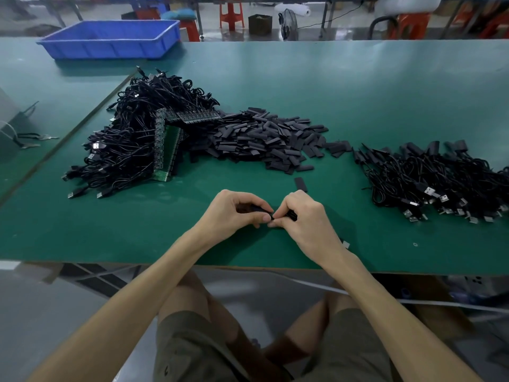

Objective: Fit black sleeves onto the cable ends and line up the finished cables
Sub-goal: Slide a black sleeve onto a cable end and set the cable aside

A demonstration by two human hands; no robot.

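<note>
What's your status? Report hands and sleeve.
Both pinching: left hand, right hand on black sleeve. Seating unclear. Stray sleeve beyond right hand, not blocking.

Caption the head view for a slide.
Left hand and right hand pinch black pieces together over the green table, sleeve pile and cable heaps behind.

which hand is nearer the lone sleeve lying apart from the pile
Right. The lone sleeve lies just beyond the right hand; the left hand is farther, to its left.
</note>
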